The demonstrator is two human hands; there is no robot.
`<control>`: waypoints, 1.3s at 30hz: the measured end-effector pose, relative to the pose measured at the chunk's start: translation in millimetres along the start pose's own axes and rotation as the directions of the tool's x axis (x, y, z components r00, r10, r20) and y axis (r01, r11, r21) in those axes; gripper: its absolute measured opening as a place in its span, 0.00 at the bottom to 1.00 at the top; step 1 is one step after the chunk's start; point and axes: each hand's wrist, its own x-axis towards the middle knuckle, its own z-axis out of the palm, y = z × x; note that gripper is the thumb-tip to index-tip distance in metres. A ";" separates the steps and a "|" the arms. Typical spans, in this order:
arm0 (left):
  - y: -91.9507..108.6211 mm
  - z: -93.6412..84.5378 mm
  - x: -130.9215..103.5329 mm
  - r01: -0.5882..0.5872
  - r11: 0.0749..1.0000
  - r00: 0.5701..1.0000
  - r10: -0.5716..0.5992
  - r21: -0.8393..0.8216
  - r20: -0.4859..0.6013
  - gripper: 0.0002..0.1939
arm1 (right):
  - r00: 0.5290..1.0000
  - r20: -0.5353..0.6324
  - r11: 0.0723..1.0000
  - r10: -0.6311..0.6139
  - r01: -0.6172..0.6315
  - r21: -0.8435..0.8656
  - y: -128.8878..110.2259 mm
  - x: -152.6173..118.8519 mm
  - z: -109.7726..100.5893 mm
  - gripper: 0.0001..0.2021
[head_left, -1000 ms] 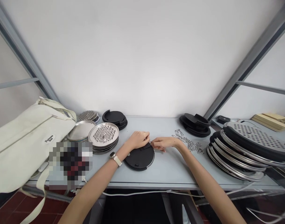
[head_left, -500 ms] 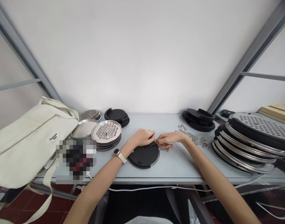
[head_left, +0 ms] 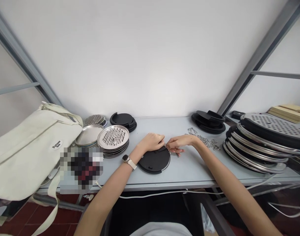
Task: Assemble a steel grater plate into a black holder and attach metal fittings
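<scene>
A round black disc [head_left: 153,163] with a thin metal rim lies flat on the table in front of me. My left hand [head_left: 153,142] is closed over its far edge, thumb side toward the right. My right hand [head_left: 178,143] meets it at the disc's far right edge, thumb and forefinger pinched on a small metal clip at the rim, the other fingers loosely stretched. The clip is mostly hidden by the fingertips. Behind my right wrist lies a loose pile of small metal clips [head_left: 211,144].
Left of the disc stand a stack of perforated metal discs [head_left: 113,137], plain metal discs [head_left: 89,135] and black discs [head_left: 122,120]. More black parts [head_left: 208,122] lie at the back right, beside a tall stack of large discs [head_left: 258,147]. A cream bag [head_left: 34,150] fills the left end.
Both hands stay at the disc's far right edge, with only a slight shift of the right fingers. The whole view has moved slightly.
</scene>
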 end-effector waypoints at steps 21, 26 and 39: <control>0.6 -1.9 1.6 0.042 0.993 0.998 -0.037 -0.108 0.047 0.08 | 1.000 0.025 1.000 -0.018 0.019 -0.024 0.8 -5.6 -1.0 0.10; 0.6 -1.9 2.3 0.043 0.995 0.998 -0.039 -0.085 0.043 0.08 | 0.997 -0.082 1.000 -0.008 0.007 -0.010 1.1 1.1 1.4 0.10; -2.8 -5.4 4.6 0.109 0.991 0.989 -0.101 -0.077 0.105 0.08 | 0.995 -0.078 0.998 -0.057 0.054 -0.042 4.4 1.1 0.6 0.11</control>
